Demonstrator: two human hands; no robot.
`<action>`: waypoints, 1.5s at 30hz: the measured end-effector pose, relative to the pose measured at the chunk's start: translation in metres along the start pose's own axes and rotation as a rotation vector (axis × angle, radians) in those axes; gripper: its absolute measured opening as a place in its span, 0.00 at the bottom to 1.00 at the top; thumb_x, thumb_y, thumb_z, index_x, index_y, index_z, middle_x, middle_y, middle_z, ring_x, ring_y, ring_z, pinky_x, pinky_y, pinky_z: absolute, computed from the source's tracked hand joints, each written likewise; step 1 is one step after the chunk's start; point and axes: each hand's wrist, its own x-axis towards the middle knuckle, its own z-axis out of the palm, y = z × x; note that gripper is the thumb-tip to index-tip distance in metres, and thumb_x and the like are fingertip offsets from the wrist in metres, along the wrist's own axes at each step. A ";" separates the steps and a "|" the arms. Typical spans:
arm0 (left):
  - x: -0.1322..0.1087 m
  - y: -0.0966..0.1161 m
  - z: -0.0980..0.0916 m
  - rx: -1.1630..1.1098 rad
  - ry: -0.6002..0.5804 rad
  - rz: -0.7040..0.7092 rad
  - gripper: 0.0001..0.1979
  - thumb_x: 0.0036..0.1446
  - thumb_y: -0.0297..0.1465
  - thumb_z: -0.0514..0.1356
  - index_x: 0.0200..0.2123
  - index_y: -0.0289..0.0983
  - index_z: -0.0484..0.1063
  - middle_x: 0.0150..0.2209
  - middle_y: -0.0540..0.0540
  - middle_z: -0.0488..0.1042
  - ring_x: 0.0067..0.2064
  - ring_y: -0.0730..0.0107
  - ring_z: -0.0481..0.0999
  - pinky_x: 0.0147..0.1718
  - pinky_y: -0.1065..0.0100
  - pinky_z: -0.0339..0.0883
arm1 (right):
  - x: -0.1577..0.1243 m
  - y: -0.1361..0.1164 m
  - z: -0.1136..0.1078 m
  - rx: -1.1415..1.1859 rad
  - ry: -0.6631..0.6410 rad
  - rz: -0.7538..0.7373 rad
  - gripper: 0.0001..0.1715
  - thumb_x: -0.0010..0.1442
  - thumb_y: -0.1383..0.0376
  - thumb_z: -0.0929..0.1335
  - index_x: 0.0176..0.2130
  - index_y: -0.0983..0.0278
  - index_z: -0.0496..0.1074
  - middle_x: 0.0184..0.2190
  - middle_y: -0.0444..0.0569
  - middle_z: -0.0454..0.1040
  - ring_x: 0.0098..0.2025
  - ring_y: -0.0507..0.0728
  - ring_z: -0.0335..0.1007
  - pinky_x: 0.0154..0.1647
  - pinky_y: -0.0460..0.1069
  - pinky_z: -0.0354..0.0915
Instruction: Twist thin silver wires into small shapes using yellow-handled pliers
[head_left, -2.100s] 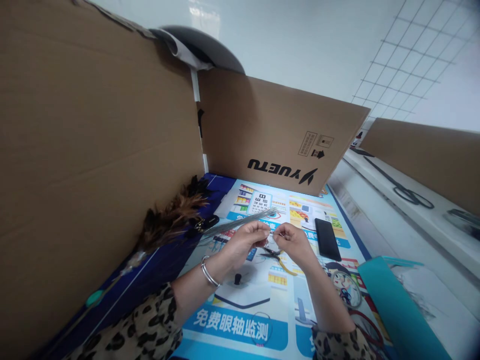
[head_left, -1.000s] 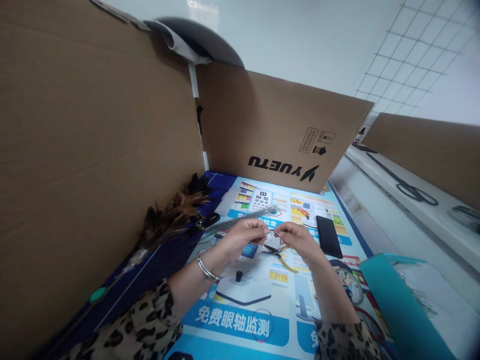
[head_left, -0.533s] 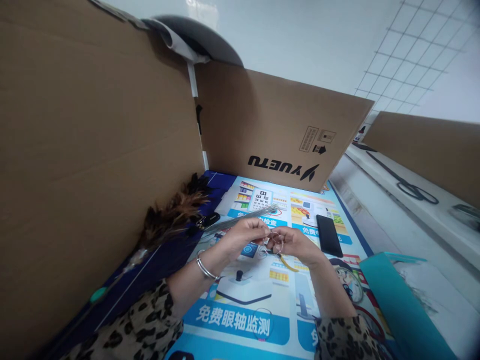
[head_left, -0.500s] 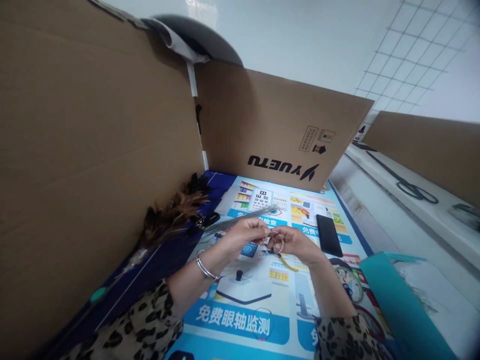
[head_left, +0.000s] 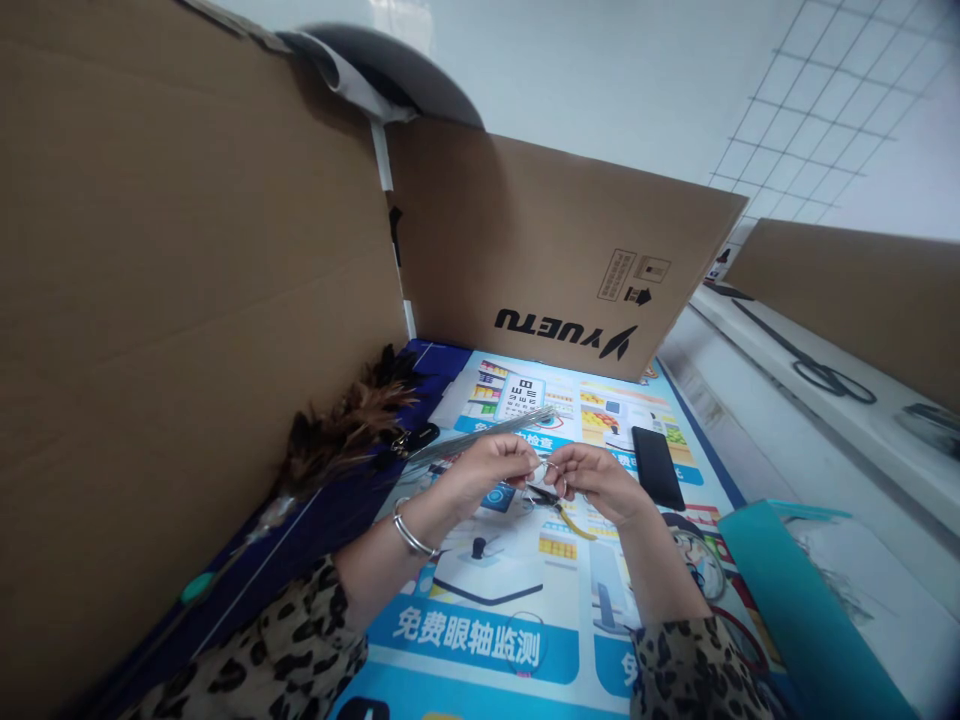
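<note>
Thin wire ring [head_left: 550, 478] pinched between left hand [head_left: 487, 475] and right hand [head_left: 596, 485].
The springy wire may slip this light fingertip grip and drop onto the pliers [head_left: 561, 506].

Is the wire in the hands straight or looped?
Looped: the wire curves in a small ring between the left hand and right hand, both pinching it above the pliers.

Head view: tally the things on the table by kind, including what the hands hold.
wire ring, pinched by left hand and right hand: 1
yellow-handled pliers: 1
black phone: 1
feather duster: 1
bundle of metal rods: 1
teal folder: 1
Total: 6
</note>
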 end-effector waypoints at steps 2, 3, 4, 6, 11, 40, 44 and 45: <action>0.000 0.001 0.001 0.006 -0.004 -0.013 0.10 0.48 0.34 0.63 0.27 0.32 0.71 0.24 0.49 0.70 0.25 0.76 0.67 0.27 0.72 0.60 | 0.000 -0.001 -0.002 0.026 0.016 0.004 0.14 0.50 0.66 0.70 0.39 0.68 0.72 0.34 0.53 0.75 0.28 0.50 0.68 0.27 0.44 0.62; -0.001 0.001 0.001 0.013 -0.007 -0.018 0.09 0.48 0.34 0.63 0.27 0.32 0.71 0.23 0.49 0.70 0.25 0.76 0.67 0.27 0.71 0.61 | 0.000 -0.001 -0.002 0.032 0.026 0.003 0.13 0.51 0.65 0.70 0.38 0.68 0.72 0.34 0.52 0.75 0.28 0.50 0.68 0.27 0.44 0.62; -0.001 0.001 0.001 0.023 -0.011 -0.018 0.09 0.48 0.34 0.63 0.27 0.32 0.71 0.23 0.49 0.70 0.25 0.76 0.67 0.27 0.71 0.61 | 0.000 -0.002 -0.002 0.034 0.036 0.000 0.12 0.51 0.65 0.70 0.37 0.68 0.73 0.34 0.52 0.74 0.28 0.50 0.68 0.26 0.44 0.62; -0.001 0.002 0.002 0.045 -0.023 -0.012 0.09 0.48 0.33 0.63 0.28 0.32 0.71 0.23 0.48 0.70 0.24 0.76 0.67 0.27 0.72 0.61 | -0.001 -0.003 -0.001 0.030 0.061 -0.008 0.11 0.53 0.63 0.69 0.37 0.67 0.73 0.32 0.51 0.74 0.27 0.50 0.67 0.25 0.44 0.62; -0.001 0.001 0.002 0.082 -0.043 -0.005 0.09 0.49 0.33 0.62 0.27 0.32 0.71 0.22 0.48 0.70 0.24 0.76 0.67 0.26 0.72 0.60 | -0.001 -0.004 0.005 -0.050 0.120 -0.017 0.11 0.53 0.63 0.70 0.37 0.66 0.72 0.28 0.47 0.72 0.25 0.48 0.65 0.26 0.44 0.61; -0.003 0.004 0.002 0.111 -0.090 0.002 0.12 0.51 0.37 0.61 0.29 0.33 0.71 0.25 0.47 0.70 0.27 0.74 0.67 0.29 0.70 0.61 | -0.009 -0.021 0.008 -0.273 0.139 -0.007 0.10 0.52 0.66 0.69 0.38 0.65 0.71 0.25 0.44 0.70 0.26 0.49 0.63 0.28 0.45 0.60; -0.003 0.004 0.003 0.119 -0.100 0.021 0.11 0.52 0.37 0.61 0.30 0.33 0.71 0.25 0.47 0.70 0.27 0.74 0.66 0.30 0.69 0.61 | -0.011 -0.026 0.011 -0.321 0.135 -0.005 0.10 0.53 0.65 0.69 0.38 0.65 0.71 0.26 0.44 0.70 0.26 0.49 0.63 0.28 0.45 0.60; -0.003 0.004 0.002 0.118 -0.101 0.022 0.11 0.52 0.37 0.61 0.30 0.33 0.71 0.25 0.47 0.70 0.27 0.73 0.66 0.30 0.69 0.61 | -0.012 -0.027 0.012 -0.342 0.136 -0.003 0.10 0.53 0.65 0.69 0.38 0.65 0.71 0.26 0.43 0.70 0.26 0.49 0.63 0.27 0.45 0.59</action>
